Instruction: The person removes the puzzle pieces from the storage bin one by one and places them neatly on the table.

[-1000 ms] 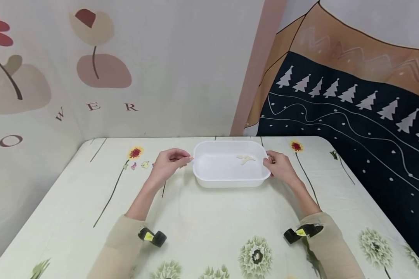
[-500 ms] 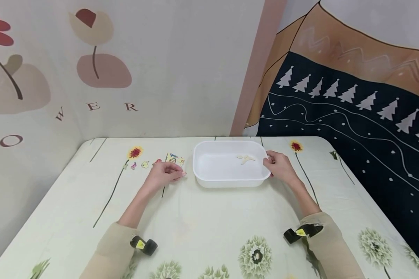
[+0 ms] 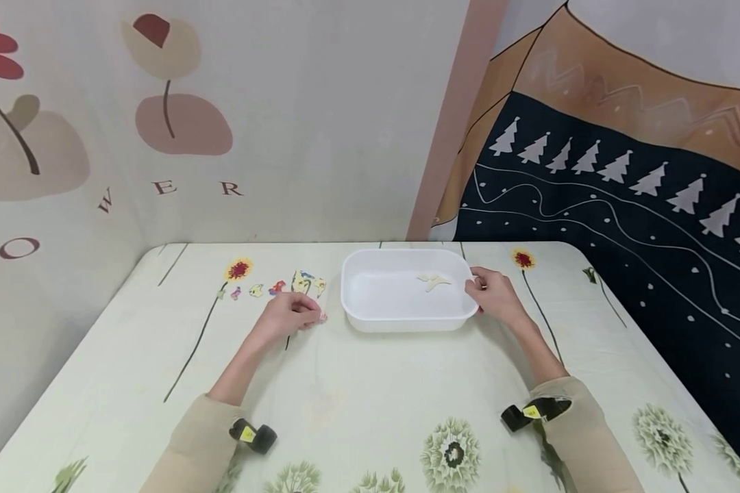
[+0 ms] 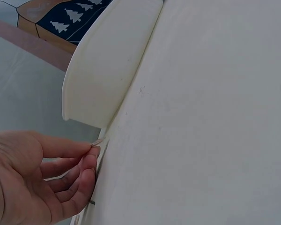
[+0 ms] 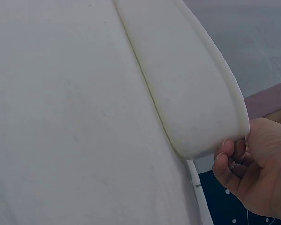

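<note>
A white plastic tub (image 3: 407,324) stands on the table, with a few pale, flat, irregular pieces (image 3: 434,281) lying inside it. The right hand (image 3: 493,293) grips the tub's right end by the rim, thumb over it and fingers curled beneath. Left of the tub, the left hand (image 3: 286,316) pinches a small thin pinkish piece (image 4: 98,142) between thumb and fingertips, low over the tablecloth. Just beyond that hand lie yellow patterned flat pieces (image 3: 303,279), partly covered by it. What the pinched piece depicts is too small to tell.
Several small coloured cutouts lie in a row to the left, among them a red one (image 3: 277,287), a yellow one (image 3: 255,290) and a purple one (image 3: 236,293). The flower-print tablecloth (image 3: 370,397) covers the table, whose back edge meets a decorated wall (image 3: 321,171).
With its small piece, the left hand has moved from beside the tub's left rim leftward and down towards the tablecloth, uncovering the yellow pieces. The right hand and tub have stayed put.
</note>
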Motion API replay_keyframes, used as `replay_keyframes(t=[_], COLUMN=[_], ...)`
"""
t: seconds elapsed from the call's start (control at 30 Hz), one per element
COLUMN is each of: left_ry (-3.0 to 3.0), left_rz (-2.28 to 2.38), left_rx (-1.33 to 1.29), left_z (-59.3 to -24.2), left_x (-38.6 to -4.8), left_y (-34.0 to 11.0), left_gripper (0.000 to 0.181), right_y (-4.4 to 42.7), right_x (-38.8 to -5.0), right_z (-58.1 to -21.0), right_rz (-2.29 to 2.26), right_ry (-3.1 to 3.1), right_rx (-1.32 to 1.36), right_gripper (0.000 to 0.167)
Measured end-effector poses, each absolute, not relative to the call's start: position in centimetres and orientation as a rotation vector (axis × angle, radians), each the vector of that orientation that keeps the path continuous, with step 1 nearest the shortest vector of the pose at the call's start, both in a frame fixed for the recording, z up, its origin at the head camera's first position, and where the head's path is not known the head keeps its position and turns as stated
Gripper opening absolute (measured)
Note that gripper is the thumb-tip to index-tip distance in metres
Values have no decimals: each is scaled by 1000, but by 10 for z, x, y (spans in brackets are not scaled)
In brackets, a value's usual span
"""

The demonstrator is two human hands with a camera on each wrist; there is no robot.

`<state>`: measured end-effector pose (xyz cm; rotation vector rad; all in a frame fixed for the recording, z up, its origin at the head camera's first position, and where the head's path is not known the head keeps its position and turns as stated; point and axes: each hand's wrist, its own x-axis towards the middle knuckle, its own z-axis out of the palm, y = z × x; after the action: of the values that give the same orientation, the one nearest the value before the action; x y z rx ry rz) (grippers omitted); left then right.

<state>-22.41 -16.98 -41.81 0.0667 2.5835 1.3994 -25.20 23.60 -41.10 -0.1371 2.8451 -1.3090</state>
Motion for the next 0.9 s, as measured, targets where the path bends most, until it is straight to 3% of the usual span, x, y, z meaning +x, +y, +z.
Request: replay_keyframes(t=[0.33,0.9], left_ry=[2660,2591], left_rz=[1288,1349], left_rx=[133,102], left_z=[-421,-413], left_x=[-224,-225], left_y=[-172,-178], left_gripper=[10,19], right_y=[237,236], right_x=[-253,-252], right_z=[-412,-412], right_rz=[-1325,-1313], right_ry=[2839,2852], right_rx=[-131,-137], right_gripper=[46,46])
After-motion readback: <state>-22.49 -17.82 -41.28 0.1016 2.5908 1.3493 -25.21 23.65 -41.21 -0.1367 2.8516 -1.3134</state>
